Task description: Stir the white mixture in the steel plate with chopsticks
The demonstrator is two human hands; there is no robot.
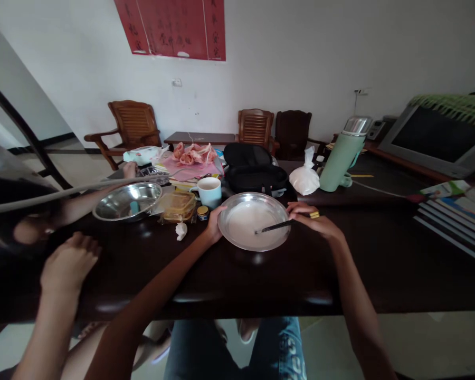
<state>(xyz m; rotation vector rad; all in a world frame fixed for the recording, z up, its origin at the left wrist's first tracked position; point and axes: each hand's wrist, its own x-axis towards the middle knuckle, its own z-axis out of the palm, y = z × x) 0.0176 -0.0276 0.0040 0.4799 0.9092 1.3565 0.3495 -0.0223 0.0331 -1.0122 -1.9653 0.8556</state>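
Observation:
A shallow metal bowl [254,246] rests on the dark table in front of me, with a milky whitish liquid [245,219] in it. My left hand [214,224] grips the bowl's left rim. At the right rim, my right hand [314,221] is closed around a pair of dark chopsticks [277,226] with gold-coloured ends. Their tips dip into the liquid, pointing left. Close to the bowl's upper left stand a light-blue mug [210,195] and a small dark jar [202,212] with a gold-toned lid.
Another person's fist [69,264] rests at the left near a steel basin [103,214]. Beyond the bowl lie a black case [249,169], a knotted bag of white powder [304,179] and a green thermos [336,161]. Stacked books [451,227] are at right; a plastic container [177,206] is left.

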